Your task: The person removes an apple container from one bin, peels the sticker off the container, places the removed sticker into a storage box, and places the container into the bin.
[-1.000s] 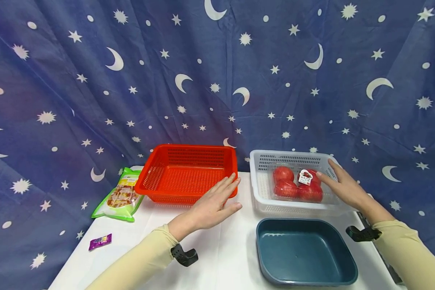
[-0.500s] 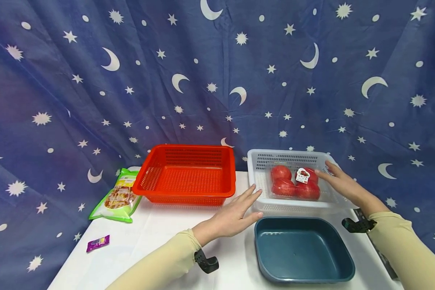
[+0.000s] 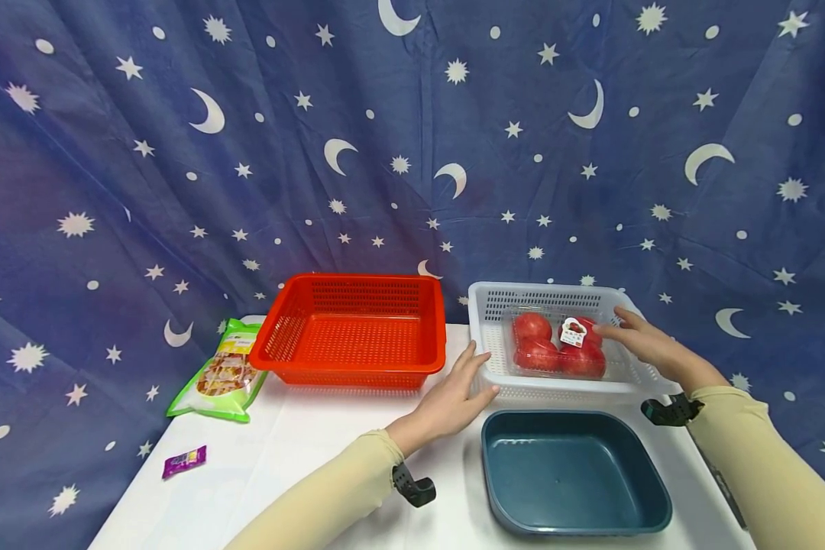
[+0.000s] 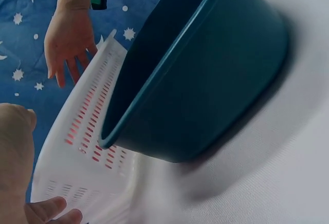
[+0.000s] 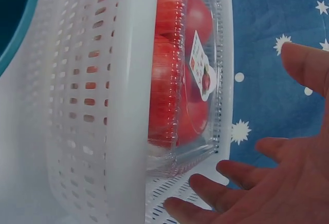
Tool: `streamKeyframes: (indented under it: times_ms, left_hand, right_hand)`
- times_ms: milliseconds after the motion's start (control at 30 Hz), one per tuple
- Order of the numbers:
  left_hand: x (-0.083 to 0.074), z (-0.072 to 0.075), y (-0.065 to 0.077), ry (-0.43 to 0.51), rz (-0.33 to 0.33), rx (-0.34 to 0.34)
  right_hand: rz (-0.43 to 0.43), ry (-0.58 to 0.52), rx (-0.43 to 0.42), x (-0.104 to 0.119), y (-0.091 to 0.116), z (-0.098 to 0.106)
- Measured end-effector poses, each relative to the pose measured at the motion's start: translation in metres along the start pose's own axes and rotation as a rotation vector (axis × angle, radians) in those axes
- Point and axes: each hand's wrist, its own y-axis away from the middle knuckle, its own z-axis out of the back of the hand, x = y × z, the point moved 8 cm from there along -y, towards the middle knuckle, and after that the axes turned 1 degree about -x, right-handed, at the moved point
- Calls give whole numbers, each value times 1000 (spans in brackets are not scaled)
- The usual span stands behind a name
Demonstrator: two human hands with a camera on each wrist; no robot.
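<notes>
A white slotted basket [image 3: 491,363] stands at the right back, holding a clear plastic pack of red round fruits [image 3: 560,347] with a white label. My left hand [image 3: 447,401] is at the basket's front left corner, fingers extended; in the left wrist view its fingertips [image 4: 49,208] lie against or very near the white wall. Whether they touch cannot be told. My right hand [image 3: 649,347] hovers at the basket's right end. The right wrist view has its spread fingers [image 5: 231,175] beside the pack, partly over the basket, gripping nothing.
A blue-green tub [image 3: 557,527] stands just in front of the white basket. To the left are a red slotted basket [image 3: 351,378], a green food bag [image 3: 227,374] and a small purple packet [image 3: 184,462]. A starry blue curtain [image 3: 385,114] hangs behind the white-covered table [image 3: 302,473].
My left hand has moved right, from beside the red basket to the white basket's left front corner. The right hand stays at the right end, slightly shifted. The head view has shifted slightly.
</notes>
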Motion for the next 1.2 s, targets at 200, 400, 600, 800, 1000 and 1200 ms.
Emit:
streamKeyframes:
  times_ms: [200,400,600,800,1000,1200]
  left_hand:
    - [7,-1,-8,28,2,-81]
    - [12,-5,-11,99,-12,-120]
    - [16,-9,-14,157,1,-137]
    - [21,-13,-17,262,35,-141]
    - [20,-18,-19,342,18,-175]
    - [19,-19,-20,329,12,-190]
  right_hand:
    - [-43,-32,37,-2,-5,-2]
    - [-98,-48,67,-5,-14,2]
    - [-160,-115,101,-13,-23,6]
    - [-188,-167,126,-19,-31,6]
    - [-222,-191,119,-24,-37,6]
    - [-265,-199,129,-32,-40,4]
